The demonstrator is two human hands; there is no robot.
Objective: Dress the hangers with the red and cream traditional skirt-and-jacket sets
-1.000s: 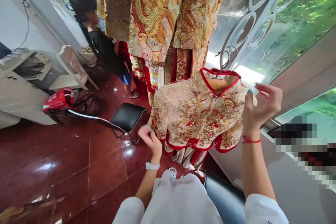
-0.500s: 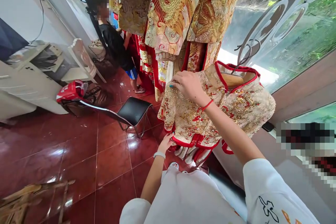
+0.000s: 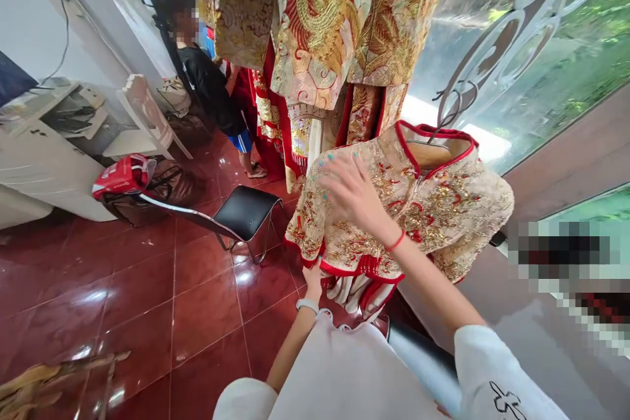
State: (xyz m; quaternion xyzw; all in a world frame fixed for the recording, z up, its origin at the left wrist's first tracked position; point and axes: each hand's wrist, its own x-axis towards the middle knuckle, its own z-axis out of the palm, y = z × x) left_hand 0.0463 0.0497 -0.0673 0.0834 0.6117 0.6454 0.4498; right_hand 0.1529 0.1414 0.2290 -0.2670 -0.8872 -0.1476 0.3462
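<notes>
An embroidered jacket (image 3: 443, 210), cream and gold with red trim, hangs on a hanger (image 3: 432, 134) hooked to the window grille. My left hand (image 3: 312, 281) is closed on its red lower edge by the sleeve cuff, thumb in front, with the other fingers largely hidden behind the cloth. Over the upper part of the sleeve, my right hand (image 3: 355, 193) spreads its fingers and holds nothing. I cannot tell whether it touches the fabric. The sleeve drapes down beside the jacket's body.
More gold embroidered garments (image 3: 315, 26) hang just behind. A black chair (image 3: 247, 210) stands to the left, with a red bag (image 3: 123, 174) past it. Another person (image 3: 209, 82) stands by the garments. Wooden pieces (image 3: 44, 374) lie at lower left; the window grille (image 3: 492, 46) is at right.
My right hand's fingers have come off the sleeve's shoulder and spread, a little lower. The sleeve cuff now hangs lower and further left, over my left hand's fingers.
</notes>
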